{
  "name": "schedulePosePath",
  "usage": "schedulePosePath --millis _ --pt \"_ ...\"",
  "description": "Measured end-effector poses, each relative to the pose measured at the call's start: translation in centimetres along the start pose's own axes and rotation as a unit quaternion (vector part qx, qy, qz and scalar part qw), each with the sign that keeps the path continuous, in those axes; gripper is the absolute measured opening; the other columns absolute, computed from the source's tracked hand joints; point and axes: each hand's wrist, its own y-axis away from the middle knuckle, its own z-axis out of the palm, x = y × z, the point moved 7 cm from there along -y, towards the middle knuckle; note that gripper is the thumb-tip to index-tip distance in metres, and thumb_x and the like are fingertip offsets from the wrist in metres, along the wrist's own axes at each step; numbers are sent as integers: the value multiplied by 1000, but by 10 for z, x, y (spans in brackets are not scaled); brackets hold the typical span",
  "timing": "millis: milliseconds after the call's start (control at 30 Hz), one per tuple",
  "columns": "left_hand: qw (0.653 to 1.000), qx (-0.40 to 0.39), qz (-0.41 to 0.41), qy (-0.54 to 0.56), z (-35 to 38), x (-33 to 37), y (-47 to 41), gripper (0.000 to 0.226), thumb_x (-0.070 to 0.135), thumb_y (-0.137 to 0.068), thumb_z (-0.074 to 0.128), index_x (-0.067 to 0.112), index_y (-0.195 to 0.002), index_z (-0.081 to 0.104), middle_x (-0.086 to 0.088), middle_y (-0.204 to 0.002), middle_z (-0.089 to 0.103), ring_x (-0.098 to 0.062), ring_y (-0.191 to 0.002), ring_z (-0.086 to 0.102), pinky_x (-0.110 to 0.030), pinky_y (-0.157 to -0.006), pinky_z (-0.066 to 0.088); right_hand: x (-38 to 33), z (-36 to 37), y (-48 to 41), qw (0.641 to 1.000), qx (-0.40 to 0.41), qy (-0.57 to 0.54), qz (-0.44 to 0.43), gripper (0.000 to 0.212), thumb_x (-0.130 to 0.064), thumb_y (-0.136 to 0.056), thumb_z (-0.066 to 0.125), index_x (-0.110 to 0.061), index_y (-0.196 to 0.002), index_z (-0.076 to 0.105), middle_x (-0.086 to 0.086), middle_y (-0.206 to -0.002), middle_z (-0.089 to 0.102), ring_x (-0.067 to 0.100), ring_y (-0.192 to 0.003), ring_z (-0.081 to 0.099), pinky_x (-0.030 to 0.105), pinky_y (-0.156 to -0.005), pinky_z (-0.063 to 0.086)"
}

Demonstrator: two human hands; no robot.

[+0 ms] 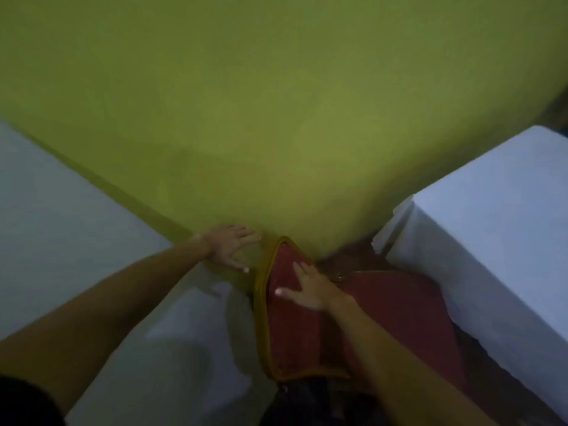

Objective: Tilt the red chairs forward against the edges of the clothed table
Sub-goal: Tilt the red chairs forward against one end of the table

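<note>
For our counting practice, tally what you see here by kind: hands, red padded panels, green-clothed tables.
Hands: 2, left hand and right hand
Red padded panels: 2, gold-edged panel and neighbouring panel
Green-clothed table: 1
Total: 5

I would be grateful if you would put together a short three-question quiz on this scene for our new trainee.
1. True or false: the right hand lies flat on the back of the red chair.
2. Multiple choice: what does the left hand rest on? A) the clothed table B) a chair leg C) a plate
3. Fill in the gap: the top of the red chair leans against the ____ of the clothed table.

Key: 1 true; 2 A; 3 edge.
</note>
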Motion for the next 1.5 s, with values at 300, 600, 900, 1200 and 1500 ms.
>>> schedulePosePath --millis 300,600,900,1200,1500 --pt "983 35 172 -63 11 7 -56 109 86 -76 43 27 -158 0 -13 -164 1 -30 -151 7 -42 -121 1 -33 81 0 993 -24 -108 44 122 -86 -79 41 -10 -155 -17 14 -164 -14 30 -152 1 48 -121 14" --pt "962 63 248 -89 15 11 -79 105 91 -75 34 24 -156 20 -11 -164 10 -31 -151 8 -48 -122 6 -33 102 1 991 8 -124 54 120 -88 -79 38 -17 -153 -23 8 -164 -20 30 -152 1 52 -121 16" --pt "953 44 268 -132 19 26 -93 120 97 -66 13 18 -156 21 -15 -162 16 -35 -150 6 -48 -120 1 -39 104 -3 988 30 -127 86 116 -67 -82 55 -13 -155 -17 16 -164 -13 37 -151 4 51 -119 19" --pt "970 14 220 -104 7 51 -75 122 99 -62 18 22 -155 22 -11 -163 14 -30 -151 4 -48 -121 2 -31 108 25 994 36 -87 52 109 -62 -88 52 -6 -155 -13 22 -164 -8 41 -150 7 48 -121 12" --pt "983 39 174 -45 16 133 -55 111 93 -72 38 19 -154 26 -11 -162 18 -28 -151 5 -42 -122 2 27 131 96 998 16 -65 18 114 -74 -73 32 -8 -156 -10 22 -164 -3 40 -150 10 51 -121 16"
